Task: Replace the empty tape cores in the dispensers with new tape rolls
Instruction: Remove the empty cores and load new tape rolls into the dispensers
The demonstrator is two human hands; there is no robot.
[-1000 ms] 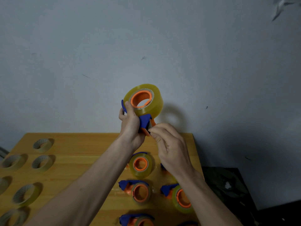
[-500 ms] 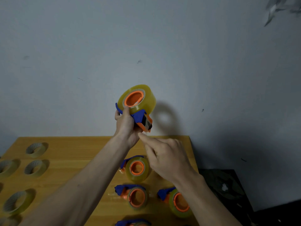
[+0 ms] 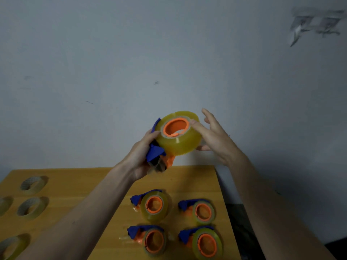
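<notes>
I hold a blue and orange tape dispenser (image 3: 156, 156) up in front of the wall, above the table's far edge. My left hand (image 3: 142, 152) grips its blue handle from the left. A full yellowish tape roll (image 3: 180, 141) sits on the dispenser's orange hub (image 3: 175, 126). My right hand (image 3: 214, 136) is at the roll's right side, fingers straight, with fingertips touching the roll's upper rim and the thumb under it.
Several loaded dispensers (image 3: 152, 205) lie on the wooden table (image 3: 78, 184) below my arms, in two rows. Several empty tape cores (image 3: 32, 184) lie at the table's left. The table's right edge (image 3: 223, 199) drops off to a dark floor.
My right hand has left the dispenser's cutter end and risen to the roll's right side. The dispenser has tilted so its cutter points down, and the view has dipped slightly.
</notes>
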